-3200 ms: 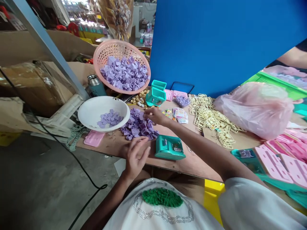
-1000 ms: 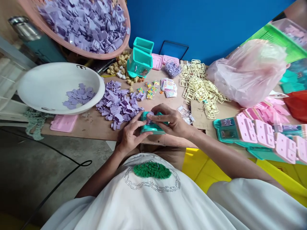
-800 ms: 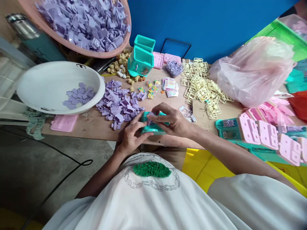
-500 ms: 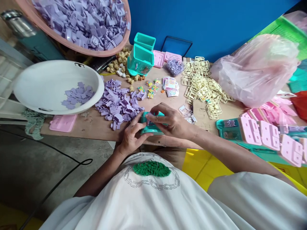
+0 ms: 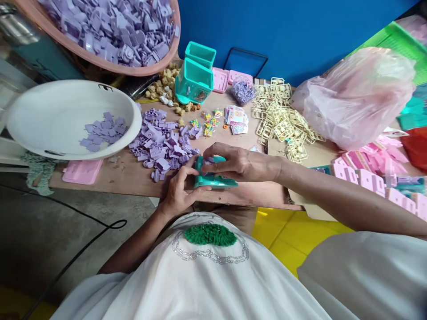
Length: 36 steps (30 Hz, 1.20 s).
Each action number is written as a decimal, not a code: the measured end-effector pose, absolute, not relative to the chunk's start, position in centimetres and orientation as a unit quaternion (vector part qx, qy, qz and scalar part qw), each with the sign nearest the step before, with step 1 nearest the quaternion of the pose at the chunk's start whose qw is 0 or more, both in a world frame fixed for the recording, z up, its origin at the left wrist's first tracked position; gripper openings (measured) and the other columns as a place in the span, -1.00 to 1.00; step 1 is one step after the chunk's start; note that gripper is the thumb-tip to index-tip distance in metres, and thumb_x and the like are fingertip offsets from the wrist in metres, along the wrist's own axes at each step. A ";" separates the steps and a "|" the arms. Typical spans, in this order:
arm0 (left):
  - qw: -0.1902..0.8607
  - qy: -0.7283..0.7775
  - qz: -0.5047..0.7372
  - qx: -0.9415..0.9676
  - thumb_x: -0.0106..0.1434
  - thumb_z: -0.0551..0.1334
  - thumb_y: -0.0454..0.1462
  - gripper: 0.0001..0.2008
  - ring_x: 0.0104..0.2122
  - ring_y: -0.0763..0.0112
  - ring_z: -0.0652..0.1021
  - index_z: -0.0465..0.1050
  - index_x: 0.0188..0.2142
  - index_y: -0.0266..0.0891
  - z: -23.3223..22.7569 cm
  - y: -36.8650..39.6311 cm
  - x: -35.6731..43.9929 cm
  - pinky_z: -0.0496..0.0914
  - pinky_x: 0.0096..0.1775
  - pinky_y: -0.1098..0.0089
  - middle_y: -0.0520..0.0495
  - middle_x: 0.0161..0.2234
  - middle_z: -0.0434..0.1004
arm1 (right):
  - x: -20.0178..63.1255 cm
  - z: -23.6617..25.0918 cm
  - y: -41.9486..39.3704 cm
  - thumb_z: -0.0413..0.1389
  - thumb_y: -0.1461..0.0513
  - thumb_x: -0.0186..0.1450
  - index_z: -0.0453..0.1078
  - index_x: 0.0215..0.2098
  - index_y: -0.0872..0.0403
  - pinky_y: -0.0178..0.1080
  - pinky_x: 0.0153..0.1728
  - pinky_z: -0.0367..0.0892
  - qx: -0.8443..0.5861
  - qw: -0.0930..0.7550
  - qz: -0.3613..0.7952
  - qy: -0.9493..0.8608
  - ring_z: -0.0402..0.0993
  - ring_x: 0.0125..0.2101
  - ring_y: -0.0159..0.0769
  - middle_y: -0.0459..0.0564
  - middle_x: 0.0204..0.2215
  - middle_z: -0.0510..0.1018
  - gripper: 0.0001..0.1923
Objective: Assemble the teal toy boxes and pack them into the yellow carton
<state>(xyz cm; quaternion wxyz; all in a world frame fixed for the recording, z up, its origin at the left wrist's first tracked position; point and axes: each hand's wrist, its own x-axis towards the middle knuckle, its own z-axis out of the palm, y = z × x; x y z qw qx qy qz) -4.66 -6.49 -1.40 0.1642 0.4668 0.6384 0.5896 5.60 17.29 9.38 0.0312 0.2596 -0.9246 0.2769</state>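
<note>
A teal plastic housing (image 5: pixel 216 181) lies on its side at the table's front edge. My left hand (image 5: pixel 180 189) grips its left end, thumb along the near side and fingers on the far side. Over the top is my right hand (image 5: pixel 242 164), its fingers bent down into the housing and closed at a small purple plastic part (image 5: pixel 208 161), mostly hidden by them. Just left of my hands spreads a heap of purple plastic parts (image 5: pixel 162 142).
A white bowl (image 5: pixel 43 120) and a pink basin (image 5: pixel 96 60) hold purple pieces. Behind stand teal boxes (image 5: pixel 198 80), stickers (image 5: pixel 236 119) and small coloured beads (image 5: pixel 208 126). To the right are cream frames (image 5: pixel 280 118), a plastic bag (image 5: pixel 356 98) and pink-ended units (image 5: pixel 370 180).
My right wrist and forearm have risen, now covering more of the pink-ended units and the clear pieces beside my hand. My left hand keeps its hold on the teal housing.
</note>
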 end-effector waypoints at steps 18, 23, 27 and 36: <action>0.255 0.594 0.635 0.422 0.22 0.55 -0.06 -0.45 0.15 0.14 0.63 0.28 0.00 -0.07 -1.6 -6.7 -5.1 0.53 0.04 0.34 -0.19 0.08 0.60 | 2.7 10.3 18.3 -0.04 0.23 0.62 0.48 0.27 0.14 -0.05 0.16 0.48 0.361 -0.076 0.286 -0.884 0.45 0.18 -0.08 0.28 0.13 0.57 -0.62; 0.308 0.577 0.643 0.399 0.20 0.57 -0.10 -0.44 0.23 0.10 0.60 0.26 -0.02 -0.04 -1.4 -6.7 -5.1 0.52 0.12 0.30 -0.23 0.20 0.57 | 2.4 10.3 18.4 -0.05 0.23 0.62 0.49 0.26 0.16 -0.04 0.15 0.48 0.369 -0.076 0.313 -0.872 0.44 0.17 -0.06 0.28 0.09 0.59 -0.61; 0.285 0.586 0.641 0.406 0.20 0.57 -0.12 -0.43 0.15 0.11 0.63 0.27 0.02 -0.05 -1.8 -6.8 -5.1 0.52 0.08 0.30 -0.21 0.12 0.57 | 1.7 10.5 18.1 -0.07 0.24 0.62 0.55 0.17 0.10 -0.06 0.16 0.47 0.396 -0.086 0.313 -0.859 0.46 0.10 -0.09 0.24 0.05 0.61 -0.62; 0.251 0.605 0.626 0.423 0.21 0.55 -0.06 -0.40 0.06 0.14 0.62 0.29 0.07 -0.09 -2.4 -6.8 -5.1 0.50 0.07 0.28 -0.11 -0.03 0.51 | 2.1 10.2 17.4 -0.17 0.22 0.63 0.52 0.19 0.10 0.07 0.25 0.41 0.396 -0.093 0.224 -0.886 0.42 0.13 -0.05 0.25 0.07 0.56 -0.55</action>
